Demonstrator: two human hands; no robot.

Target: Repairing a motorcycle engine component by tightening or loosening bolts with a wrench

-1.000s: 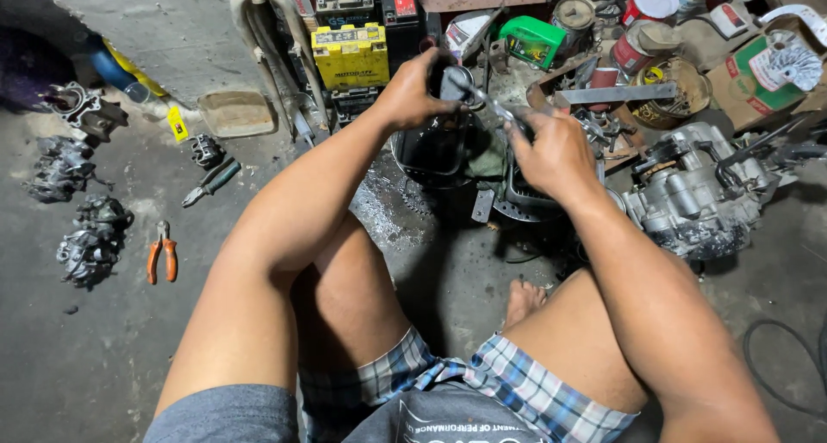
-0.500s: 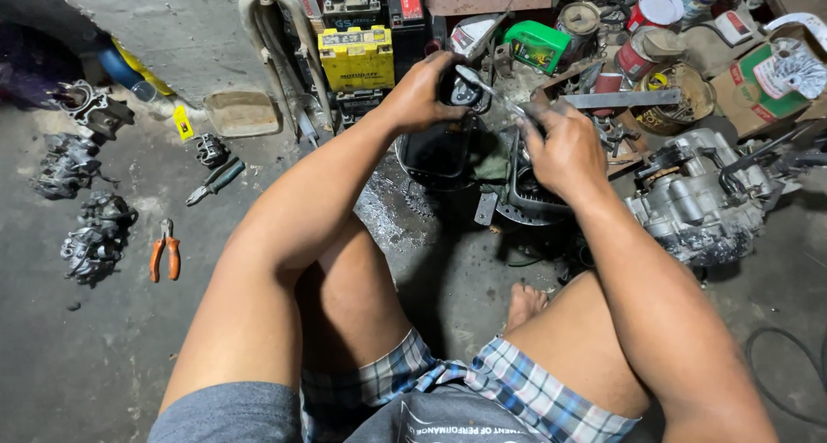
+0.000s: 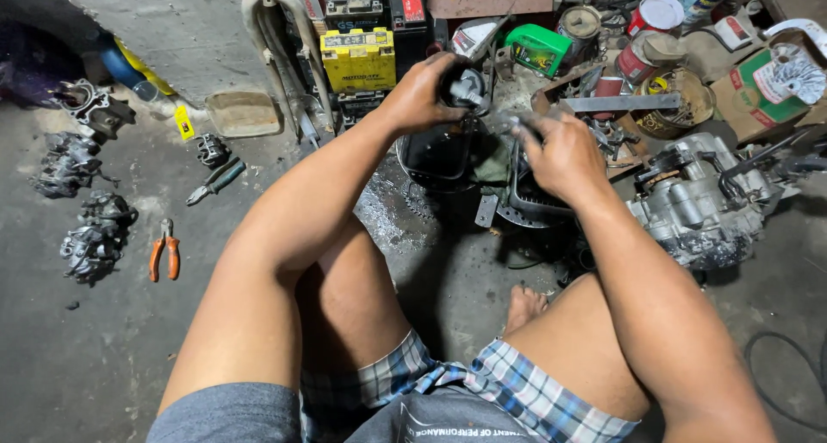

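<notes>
While hands (image 3: 422, 94) work, engine (image 3: 698, 206) sits right.

Head camera looks steeply down (close) over lap, floor (image 3: 103, 374).

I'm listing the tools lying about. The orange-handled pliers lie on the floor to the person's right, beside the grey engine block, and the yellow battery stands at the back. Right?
Not quite. The head view shows the orange-handled pliers on the floor to the person's left, near the dirty engine parts, not by the grey engine block. The yellow battery does stand at the back.
</notes>
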